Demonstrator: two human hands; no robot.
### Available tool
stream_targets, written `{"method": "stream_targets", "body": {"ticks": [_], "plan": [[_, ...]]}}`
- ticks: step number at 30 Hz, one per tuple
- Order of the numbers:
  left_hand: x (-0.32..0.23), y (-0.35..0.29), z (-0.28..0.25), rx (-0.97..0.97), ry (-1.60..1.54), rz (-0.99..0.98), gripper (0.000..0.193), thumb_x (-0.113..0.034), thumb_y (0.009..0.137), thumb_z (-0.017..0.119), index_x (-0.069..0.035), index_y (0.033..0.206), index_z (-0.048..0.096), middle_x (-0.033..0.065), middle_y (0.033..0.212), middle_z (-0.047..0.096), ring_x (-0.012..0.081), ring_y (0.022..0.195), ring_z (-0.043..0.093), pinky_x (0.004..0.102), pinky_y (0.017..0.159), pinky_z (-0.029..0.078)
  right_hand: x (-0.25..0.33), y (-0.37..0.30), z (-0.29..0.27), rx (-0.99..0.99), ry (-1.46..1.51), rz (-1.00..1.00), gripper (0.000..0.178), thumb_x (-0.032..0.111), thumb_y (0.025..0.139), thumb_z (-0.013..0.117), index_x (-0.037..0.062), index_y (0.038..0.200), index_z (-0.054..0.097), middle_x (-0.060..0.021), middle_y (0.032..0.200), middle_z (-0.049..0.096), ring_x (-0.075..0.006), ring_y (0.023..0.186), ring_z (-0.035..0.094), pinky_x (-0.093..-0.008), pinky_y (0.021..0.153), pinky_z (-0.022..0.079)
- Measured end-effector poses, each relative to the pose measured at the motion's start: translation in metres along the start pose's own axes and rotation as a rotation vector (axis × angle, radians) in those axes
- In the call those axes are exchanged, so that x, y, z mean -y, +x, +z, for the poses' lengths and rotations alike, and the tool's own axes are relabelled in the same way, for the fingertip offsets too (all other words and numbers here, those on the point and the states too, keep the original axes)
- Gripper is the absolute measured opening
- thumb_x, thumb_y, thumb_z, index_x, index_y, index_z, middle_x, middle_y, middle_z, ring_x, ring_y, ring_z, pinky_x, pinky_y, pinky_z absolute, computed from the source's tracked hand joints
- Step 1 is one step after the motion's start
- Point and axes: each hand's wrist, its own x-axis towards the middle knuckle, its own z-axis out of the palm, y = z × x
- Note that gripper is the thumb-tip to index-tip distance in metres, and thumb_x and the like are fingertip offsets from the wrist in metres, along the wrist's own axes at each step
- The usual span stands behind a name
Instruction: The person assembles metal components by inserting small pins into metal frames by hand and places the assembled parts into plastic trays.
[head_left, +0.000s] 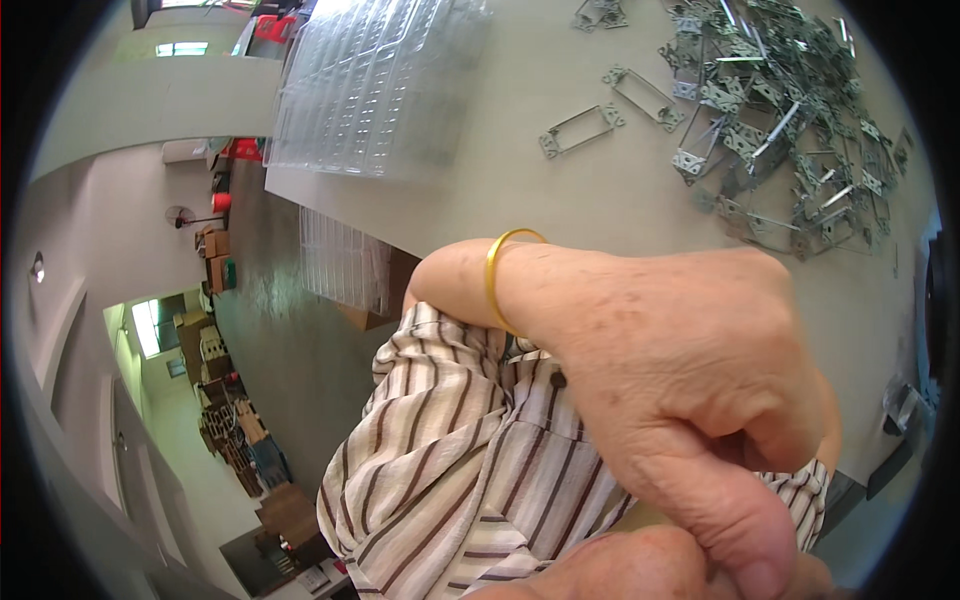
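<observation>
Far left: a tilted view of a workroom floor with stacked cardboard boxes and shelving along a pale wall; detail there is too small to tell.

Upper centre-left: a stack of clear plastic trays rests on the pale counter, close to its left edge. A second batch of clear trays shows below that edge, beside the counter.

Centre: a striped sleeve, cream with brown lines, fills the lower middle of the view. The forearm emerging from it bears a thin yellow bangle at the wrist.

Centre-right: the left hand sits very close to the camera, fingers curled inward, thumb pressed down toward the lower edge. Whether anything is gripped inside the curl cannot be told. Below it, at the lower edge, part of the right hand touches the left thumb; too little shows to tell whether it is closed or spread.

Upper centre: two flat rectangular metal brackets lie singly on the counter, apart from the hands and just left of the heap.

Upper right: a loose pile of metal brackets, grey and tangled, spreads over the counter, well apart from both hands.

Far right: a small shiny object lies at the counter's edge; its kind cannot be told.
</observation>
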Motion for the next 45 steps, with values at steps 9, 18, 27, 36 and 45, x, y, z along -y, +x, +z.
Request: {"method": "stream_targets", "body": {"ticks": [9, 18, 27, 36, 45], "plan": [[0.008, 0.006, -0.001, -0.003, 0.07, -0.134, 0.061, -0.046, 0.083, 0.078, -0.006, 0.048, 0.047, 0.004, 0.044, 0.044, 0.0203, 0.04, 0.044, 0.0337, 0.041, 0.032, -0.011, -0.003, -0.004, 0.092, -0.186, -0.021, 0.011, 0.014, 0.092, 0.064, 0.0066, 0.086, 0.06, -0.0054, 0.079, 0.061, -0.0163, 0.075, 0.063, -0.0325, 0.063, 0.05], [0.001, 0.005, -0.007, 0.065, -0.136, -0.174, 0.066, -0.05, 0.079, 0.081, -0.004, 0.048, 0.046, 0.0027, 0.044, 0.043, 0.017, 0.04, 0.043, 0.033, 0.041, 0.031, -0.003, -0.018, -0.01, 0.146, -0.402, -0.021, 0.011, 0.014, 0.092, 0.065, 0.0073, 0.087, 0.059, -0.0058, 0.082, 0.061, -0.0163, 0.077, 0.063, -0.033, 0.065, 0.05], [0.005, -0.003, -0.015, 0.174, 0.208, -0.194, 0.031, -0.029, 0.081, 0.076, -0.005, 0.07, 0.06, 0.0063, 0.061, 0.055, 0.0235, 0.056, 0.056, 0.0359, 0.053, 0.044, 0.006, -0.035, -0.024, 0.166, -0.65, 0.008, 0.011, 0.014, 0.092, 0.067, 0.0079, 0.089, 0.058, -0.0062, 0.085, 0.061, -0.0162, 0.08, 0.064, -0.0334, 0.066, 0.05], [0.051, -0.109, -0.108, -0.352, 1.561, -0.557, 0.034, -0.024, 0.088, 0.075, 0.002, 0.109, 0.065, 0.0192, 0.108, 0.066, 0.0349, 0.1, 0.063, 0.0408, 0.085, 0.051, 0.022, -0.034, -0.035, 0.136, -0.663, 0.042, 0.018, 0.017, 0.089, 0.068, 0.0076, 0.084, 0.053, -0.0082, 0.069, 0.056, -0.0294, 0.055, 0.06, -0.0401, 0.051, 0.05], [0.064, -0.133, -0.132, -0.311, 1.558, -0.814, 0.037, -0.021, 0.087, 0.073, 0.005, 0.112, 0.063, 0.0202, 0.113, 0.065, 0.0377, 0.109, 0.059, 0.0429, 0.094, 0.048, 0.027, -0.033, -0.038, 0.112, -0.689, 0.054, 0.017, 0.016, 0.088, 0.069, 0.0076, 0.084, 0.054, -0.0085, 0.069, 0.056, -0.0289, 0.054, 0.06, -0.0395, 0.05, 0.049]]}}
